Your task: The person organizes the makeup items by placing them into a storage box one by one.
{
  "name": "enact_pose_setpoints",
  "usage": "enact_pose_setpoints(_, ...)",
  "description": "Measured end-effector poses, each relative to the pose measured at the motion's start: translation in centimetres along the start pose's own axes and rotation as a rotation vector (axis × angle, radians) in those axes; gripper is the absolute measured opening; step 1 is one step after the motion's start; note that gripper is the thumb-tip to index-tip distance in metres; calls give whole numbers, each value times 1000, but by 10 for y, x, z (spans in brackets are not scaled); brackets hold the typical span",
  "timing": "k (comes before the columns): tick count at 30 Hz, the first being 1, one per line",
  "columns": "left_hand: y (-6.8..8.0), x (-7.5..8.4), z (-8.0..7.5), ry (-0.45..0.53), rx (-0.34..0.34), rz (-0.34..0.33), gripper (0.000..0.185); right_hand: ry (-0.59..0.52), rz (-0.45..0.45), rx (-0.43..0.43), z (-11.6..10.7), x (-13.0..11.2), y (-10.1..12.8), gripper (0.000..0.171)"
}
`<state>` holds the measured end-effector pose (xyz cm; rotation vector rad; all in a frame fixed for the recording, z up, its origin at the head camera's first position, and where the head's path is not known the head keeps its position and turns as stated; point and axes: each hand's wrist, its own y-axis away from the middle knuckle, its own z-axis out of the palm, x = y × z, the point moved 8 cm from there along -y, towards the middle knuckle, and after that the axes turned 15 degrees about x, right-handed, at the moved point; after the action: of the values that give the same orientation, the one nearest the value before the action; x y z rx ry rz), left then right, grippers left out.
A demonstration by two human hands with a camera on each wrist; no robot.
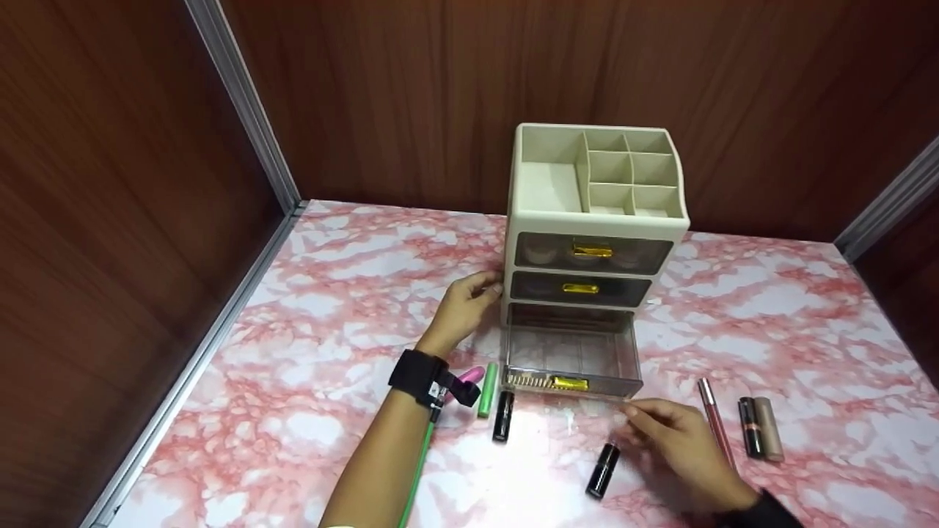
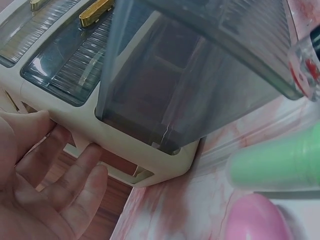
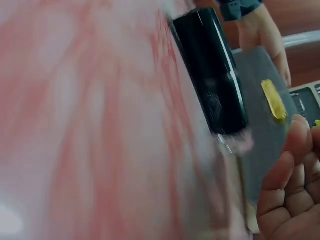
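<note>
Two hands at a cream organiser [image 1: 596, 213] on the pink marbled table [image 1: 770, 315]. Bottom drawer [image 1: 568, 359] pulled fully out, gold handle facing the person; the two drawers above it are closed.

Left hand [image 1: 463, 308]: rests against the organiser's left lower side, fingers straight and relaxed, holding nothing; the left wrist view shows the fingertips [image 2: 85, 160] touching the cream base.

Right hand [image 1: 678, 444]: hovers over the table just in front of the drawer's right corner, fingers loosely curled, nothing in them.

Black tube [image 1: 603, 470]: lies on the table just left of the right hand, not touching it.

Also lying in front of the drawer:
- second black tube [image 1: 502, 416]
- green tube [image 1: 488, 389]
- pink item [image 1: 469, 378]

Right of the right hand: slim pink stick [image 1: 715, 422], then a black and beige pair [image 1: 761, 428].
</note>
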<state>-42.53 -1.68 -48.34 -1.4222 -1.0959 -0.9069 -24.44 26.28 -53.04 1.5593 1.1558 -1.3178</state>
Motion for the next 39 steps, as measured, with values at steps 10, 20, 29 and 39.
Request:
enact_pose_setpoints(10, 2, 3, 1, -31, -9, -3, 27, 364, -207, 49, -53, -33, 14, 13)
enact_pose_setpoints(20, 1, 3, 0, -60, -9, 9, 28, 695, -68, -80, -79, -33, 16, 34)
enact_pose_setpoints(29, 1, 5, 1, -64, -12, 15, 28, 1083, -118, -208, -96, -24, 0, 39)
enact_pose_setpoints(39, 1, 5, 0, -56, -10, 7, 29, 1168, -123, -248, -104, -11, -12, 41)
